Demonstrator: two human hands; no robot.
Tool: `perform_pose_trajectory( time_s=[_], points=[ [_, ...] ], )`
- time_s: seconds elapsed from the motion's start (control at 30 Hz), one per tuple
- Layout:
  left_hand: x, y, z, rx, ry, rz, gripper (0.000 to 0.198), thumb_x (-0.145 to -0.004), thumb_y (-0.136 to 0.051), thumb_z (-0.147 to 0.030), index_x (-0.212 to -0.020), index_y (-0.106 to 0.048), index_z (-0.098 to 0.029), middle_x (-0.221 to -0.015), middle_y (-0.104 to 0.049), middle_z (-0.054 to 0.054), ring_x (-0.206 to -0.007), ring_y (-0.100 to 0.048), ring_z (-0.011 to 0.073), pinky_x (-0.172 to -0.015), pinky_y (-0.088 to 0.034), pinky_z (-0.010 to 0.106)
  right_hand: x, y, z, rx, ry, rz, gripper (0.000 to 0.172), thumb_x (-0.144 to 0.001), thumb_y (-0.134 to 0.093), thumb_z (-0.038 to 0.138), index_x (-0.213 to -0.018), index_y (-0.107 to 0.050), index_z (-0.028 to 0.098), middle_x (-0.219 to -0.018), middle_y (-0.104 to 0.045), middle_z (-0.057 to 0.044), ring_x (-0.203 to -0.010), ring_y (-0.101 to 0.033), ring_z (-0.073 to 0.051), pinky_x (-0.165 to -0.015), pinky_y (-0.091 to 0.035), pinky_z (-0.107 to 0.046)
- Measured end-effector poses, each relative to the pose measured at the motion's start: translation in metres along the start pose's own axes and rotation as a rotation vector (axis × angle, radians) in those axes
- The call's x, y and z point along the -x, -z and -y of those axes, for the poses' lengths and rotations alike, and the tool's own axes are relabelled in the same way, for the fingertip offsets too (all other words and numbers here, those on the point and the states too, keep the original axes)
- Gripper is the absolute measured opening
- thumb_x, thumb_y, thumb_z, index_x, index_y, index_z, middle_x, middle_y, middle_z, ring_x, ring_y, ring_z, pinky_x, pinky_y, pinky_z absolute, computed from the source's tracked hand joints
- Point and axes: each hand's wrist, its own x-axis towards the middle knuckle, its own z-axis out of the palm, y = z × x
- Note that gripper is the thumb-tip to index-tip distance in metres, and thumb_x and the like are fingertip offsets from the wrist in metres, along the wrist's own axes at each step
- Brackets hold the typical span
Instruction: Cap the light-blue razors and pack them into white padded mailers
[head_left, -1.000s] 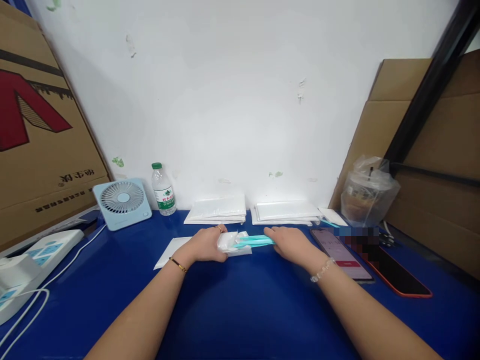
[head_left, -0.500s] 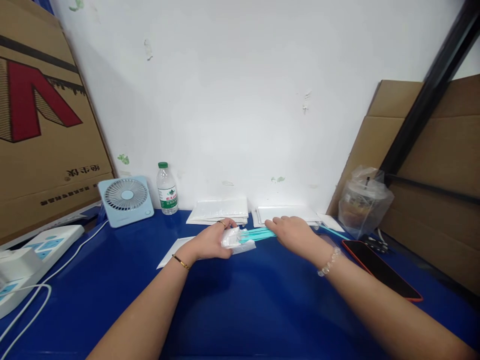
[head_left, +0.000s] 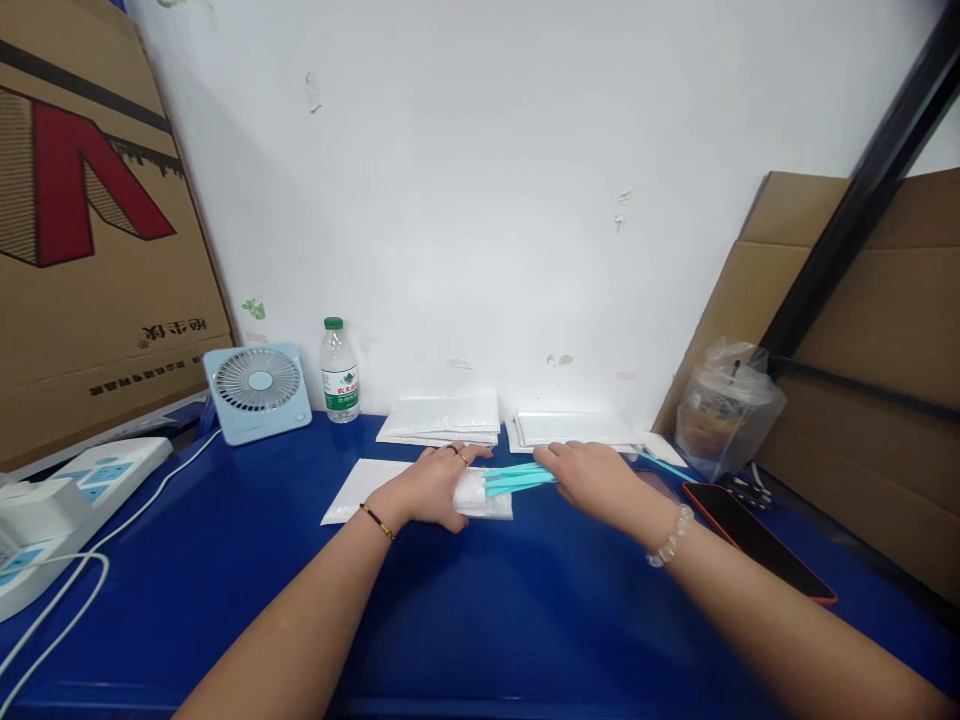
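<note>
My left hand [head_left: 433, 487] lies across a white, shiny plastic-looking packet [head_left: 471, 490], its thumb and fingers to either side of it. Several teal flat strips [head_left: 517, 478] stick out of the packet's right end. Their far ends run into my right hand [head_left: 589, 478], whose fingers are closed around them; the fingertips are hidden. Beneath my left hand, a flat white sleeve or envelope [head_left: 360, 490] rests on the blue table [head_left: 450, 620]. How the packet and the sleeve are joined, if at all, I cannot tell.
Behind my hands lie two stacks of white packets, one left [head_left: 439, 415] and one right [head_left: 574, 428]. A fan [head_left: 259, 393], a water bottle [head_left: 341, 375] and a power strip [head_left: 112, 480] stand left. On the right are a phone [head_left: 757, 540] and a bagged drink cup [head_left: 724, 410].
The packet under my left hand has come down flatter over the white sleeve, and more of the sleeve shows. My right hand still holds the teal strips. The view has shifted slightly.
</note>
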Motion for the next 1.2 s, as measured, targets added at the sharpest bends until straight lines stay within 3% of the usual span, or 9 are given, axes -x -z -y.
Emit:
perform_pose_trajectory(
  time_s=[0.17,0.3,0.53,0.67,0.8,0.97,1.13,1.2],
  points=[
    [0.000,0.006,0.000,0.102,-0.002,-0.050,0.090,-0.049,-0.070,-0.025,-0.132,-0.035,-0.026,-0.117,-0.051,0.005,-0.101,-0.053,0.0271,-0.085,-0.042,0.034,0.001,-0.007,-0.003,-0.036,-0.026,0.044,0.032,-0.082,-0.042,0.010,-0.112,-0.047,0.020,-0.093,-0.064,-0.009,-0.082,-0.061,-0.021,-0.063,-0.039,-0.027],
    [0.000,0.009,-0.003,0.182,0.017,-0.079,0.088,-0.050,-0.070,-0.024,-0.131,-0.036,-0.026,-0.107,-0.050,0.004,-0.093,-0.054,0.0246,-0.081,-0.044,0.033,-0.006,0.003,-0.003,0.008,-0.006,0.038,0.026,-0.084,-0.042,0.010,-0.107,-0.050,0.020,-0.092,-0.064,-0.009,-0.078,-0.061,-0.020,-0.060,-0.039,-0.027],
    [0.002,0.020,-0.010,0.524,0.008,-0.156,0.085,-0.059,-0.063,-0.017,-0.134,-0.024,-0.026,-0.104,-0.049,0.002,-0.082,-0.054,0.0160,-0.073,-0.045,0.028,-0.041,0.070,0.013,0.123,0.209,-0.077,0.020,-0.086,-0.043,0.010,-0.100,-0.054,0.017,-0.085,-0.065,-0.010,-0.075,-0.062,-0.020,-0.061,-0.036,-0.027],
    [0.004,0.031,-0.008,0.582,0.002,-0.237,0.078,-0.063,-0.062,-0.019,-0.131,-0.025,-0.022,-0.110,-0.050,0.003,-0.094,-0.053,0.0189,-0.083,-0.044,0.033,-0.064,0.113,0.029,0.148,0.276,-0.094,0.021,-0.087,-0.044,0.010,-0.102,-0.058,0.016,-0.084,-0.066,-0.009,-0.079,-0.063,-0.020,-0.064,-0.036,-0.027],
    [0.006,0.035,-0.001,0.553,0.014,-0.313,0.075,-0.064,-0.063,-0.020,-0.129,-0.026,-0.019,-0.113,-0.050,0.006,-0.102,-0.050,0.0217,-0.089,-0.042,0.035,-0.081,0.136,0.037,0.117,0.312,-0.062,0.021,-0.085,-0.047,0.010,-0.100,-0.061,0.017,-0.082,-0.065,-0.007,-0.078,-0.063,-0.019,-0.063,-0.037,-0.025],
    [0.007,0.034,0.003,0.636,0.012,-0.291,0.077,-0.066,-0.063,-0.022,-0.131,-0.022,-0.021,-0.108,-0.049,0.004,-0.094,-0.053,0.0183,-0.083,-0.044,0.032,-0.090,0.136,0.026,-0.029,0.339,-0.063,0.031,-0.076,-0.051,0.005,-0.104,-0.059,0.017,-0.087,-0.063,-0.005,-0.075,-0.059,-0.015,-0.061,-0.036,-0.021],
    [0.008,0.036,0.003,0.680,-0.016,-0.313,0.076,-0.065,-0.063,-0.019,-0.130,-0.025,-0.023,-0.101,-0.046,0.001,-0.085,-0.051,0.0151,-0.078,-0.044,0.029,-0.085,0.120,0.006,-0.243,0.409,-0.060,0.034,-0.070,-0.052,0.001,-0.099,-0.059,0.016,-0.089,-0.062,-0.005,-0.080,-0.057,-0.016,-0.063,-0.037,-0.022],
    [0.008,0.037,0.002,0.689,-0.008,-0.317,0.075,-0.066,-0.063,-0.019,-0.130,-0.026,-0.023,-0.097,-0.045,0.000,-0.084,-0.051,0.0146,-0.078,-0.043,0.029,-0.078,0.113,0.000,-0.346,0.420,-0.076,0.040,-0.070,-0.052,0.002,-0.107,-0.057,0.016,-0.099,-0.061,-0.006,-0.087,-0.057,-0.017,-0.068,-0.040,-0.023]
  ],
)
